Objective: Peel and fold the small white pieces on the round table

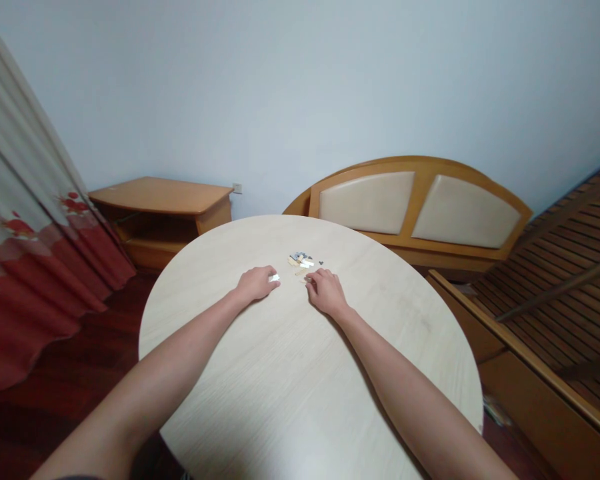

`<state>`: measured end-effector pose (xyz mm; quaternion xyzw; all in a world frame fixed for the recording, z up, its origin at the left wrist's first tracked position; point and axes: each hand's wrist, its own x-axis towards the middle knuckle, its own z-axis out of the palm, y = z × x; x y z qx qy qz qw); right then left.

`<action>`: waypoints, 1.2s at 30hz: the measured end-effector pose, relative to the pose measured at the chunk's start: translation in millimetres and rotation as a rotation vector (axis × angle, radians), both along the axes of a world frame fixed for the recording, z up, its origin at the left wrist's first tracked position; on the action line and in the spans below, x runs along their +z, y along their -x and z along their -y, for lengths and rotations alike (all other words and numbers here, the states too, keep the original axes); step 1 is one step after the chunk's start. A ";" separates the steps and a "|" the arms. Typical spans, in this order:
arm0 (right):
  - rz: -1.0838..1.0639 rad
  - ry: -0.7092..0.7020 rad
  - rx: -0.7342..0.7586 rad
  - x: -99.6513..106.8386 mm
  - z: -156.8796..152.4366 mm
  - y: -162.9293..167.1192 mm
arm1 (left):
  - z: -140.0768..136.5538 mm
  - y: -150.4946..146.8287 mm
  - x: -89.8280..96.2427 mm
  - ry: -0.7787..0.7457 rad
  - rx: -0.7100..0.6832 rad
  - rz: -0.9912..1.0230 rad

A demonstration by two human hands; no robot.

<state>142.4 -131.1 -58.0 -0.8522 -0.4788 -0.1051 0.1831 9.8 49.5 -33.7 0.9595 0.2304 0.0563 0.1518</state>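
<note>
My left hand (257, 283) rests low over the round table (260, 387), its thumb and fingers closed on a small white flat piece (275, 277). To its right, my right hand (326, 291) has its fingertips bent together at the tabletop. A small piece seems to be at those fingertips, too small to name. Just beyond both hands lies a little pile of small flat pieces (300, 258) in grey, white and pale wood colour. A tiny dark piece (321, 263) lies apart on the pile's right.
Behind the table on the left stands a wooden cabinet (165, 195). A padded headboard (365, 203) leans near the wall at the right, with a slatted wooden frame (570, 267) beside it. A red and white curtain (25, 267) hangs at far left.
</note>
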 end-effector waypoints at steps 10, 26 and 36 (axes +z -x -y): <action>-0.054 -0.027 0.014 -0.4 3.3 -6.4 | 3.8 -1.5 -2.5 -0.003 -0.162 0.201; -0.151 -0.300 0.319 -9.0 -3.1 10.8 | 22.9 -3.8 -1.8 -0.029 -0.357 0.147; -0.172 -0.275 0.241 -11.2 -3.1 5.7 | 20.4 -4.2 -1.8 -0.055 -0.271 0.174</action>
